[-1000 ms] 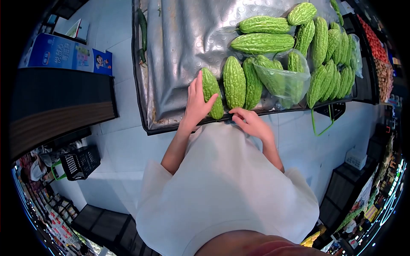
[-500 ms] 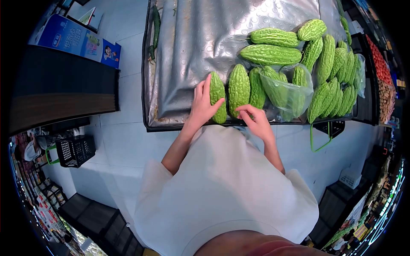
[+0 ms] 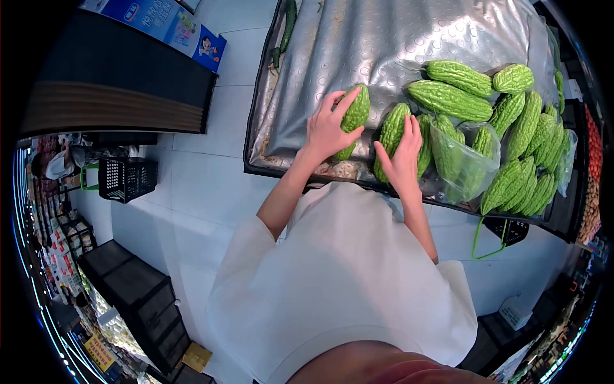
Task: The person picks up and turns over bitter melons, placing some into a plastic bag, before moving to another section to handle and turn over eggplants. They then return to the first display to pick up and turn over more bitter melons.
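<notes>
My left hand (image 3: 328,131) is closed around a green bitter melon (image 3: 359,109), thumb near its lower end and fingers along its upper left side. Just to the right, my right hand (image 3: 404,165) grips a second bitter melon (image 3: 391,131), thumb on one side and fingers on the other. A third bitter melon (image 3: 423,153) lies partly hidden behind that hand. Beside it, a clear plastic bag (image 3: 476,168) covers part of several more bitter melons. Two longer bitter melons (image 3: 449,100) lie crosswise farther back.
The silver dimpled mat (image 3: 358,45) lines a display stand with a black rim (image 3: 281,171). Stacked bitter melons (image 3: 521,185) fill its right side. A dark green cucumber (image 3: 289,25) lies along the left edge. Black baskets (image 3: 131,179) are on the floor.
My left hand has shifted its bitter melon away from the front rim. My right hand has opened from a pinch and moved up around the neighbouring bitter melon. The view has shifted.
</notes>
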`<state>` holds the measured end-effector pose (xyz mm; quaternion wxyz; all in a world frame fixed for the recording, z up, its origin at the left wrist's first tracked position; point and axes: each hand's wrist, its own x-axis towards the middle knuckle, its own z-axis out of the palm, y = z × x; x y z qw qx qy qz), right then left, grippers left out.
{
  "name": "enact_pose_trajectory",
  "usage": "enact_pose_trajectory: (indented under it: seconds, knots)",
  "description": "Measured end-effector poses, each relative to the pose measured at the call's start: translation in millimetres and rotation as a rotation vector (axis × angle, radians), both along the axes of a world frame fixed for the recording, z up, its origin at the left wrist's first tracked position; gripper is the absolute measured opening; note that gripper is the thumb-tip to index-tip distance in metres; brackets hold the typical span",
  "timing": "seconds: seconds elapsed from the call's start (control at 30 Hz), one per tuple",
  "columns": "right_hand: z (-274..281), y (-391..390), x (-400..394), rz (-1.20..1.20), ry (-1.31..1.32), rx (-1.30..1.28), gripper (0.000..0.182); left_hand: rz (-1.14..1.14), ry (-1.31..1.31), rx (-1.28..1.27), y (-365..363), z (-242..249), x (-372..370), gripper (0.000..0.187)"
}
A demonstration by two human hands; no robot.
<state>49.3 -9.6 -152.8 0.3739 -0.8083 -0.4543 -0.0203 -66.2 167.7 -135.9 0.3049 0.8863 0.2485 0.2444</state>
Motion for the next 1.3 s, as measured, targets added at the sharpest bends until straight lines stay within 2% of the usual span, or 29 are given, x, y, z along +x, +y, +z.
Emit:
enact_pose_trajectory:
  seconds: [0.03,0.1,0.23,0.33,0.4,0.5,0.73,0.97,1.07,1.17,1.23,1.3]
  knots:
    - [-5,3,-3,-0.003,0.003,0.002,0.081,-0.003,0.003,0.002,3,-2,-4,0.082]
    - [-13,7,-7,-0.039,-0.145,-0.049,0.089,-0.147,-0.017,0.027,9,-3,-12,0.082]
    - [-27,6,-3,-0.061,-0.133,0.009,0.085,-0.294,-0.04,0.051,0,-4,-22,0.082]
    - [-29,6,-3,-0.065,-0.1,0.041,0.083,-0.25,0.037,-0.003,-8,-3,-25,0.08]
    - [-30,7,-1,-0.061,-0.099,0.052,0.084,-0.139,-0.01,-0.051,-9,-7,-27,0.08]
    - [-30,6,-3,-0.068,-0.097,0.052,0.083,-0.094,-0.082,-0.116,-8,-14,-37,0.084]
    - [-38,6,-1,-0.084,-0.143,0.065,0.081,-0.023,-0.025,-0.154,-13,-36,-52,0.091]
    - [-44,7,0,-0.096,-0.169,0.108,0.078,0.044,-0.033,-0.156,-29,-45,-67,0.089]
    - [-39,5,-1,-0.082,-0.166,0.103,0.079,0.012,-0.109,-0.099,-26,-55,-72,0.098]
    - [-25,-9,-18,-0.136,-0.295,0.062,0.073,-0.022,-0.06,-0.032,-25,-57,-76,0.108]
    - [-30,-31,-35,0.139,-0.241,0.11,0.059,-0.079,-0.005,-0.093,-25,-62,-80,0.117]
    - [-56,-56,-51,0.406,0.061,0.064,0.046,-0.059,-0.007,-0.165,-26,-67,-89,0.12]
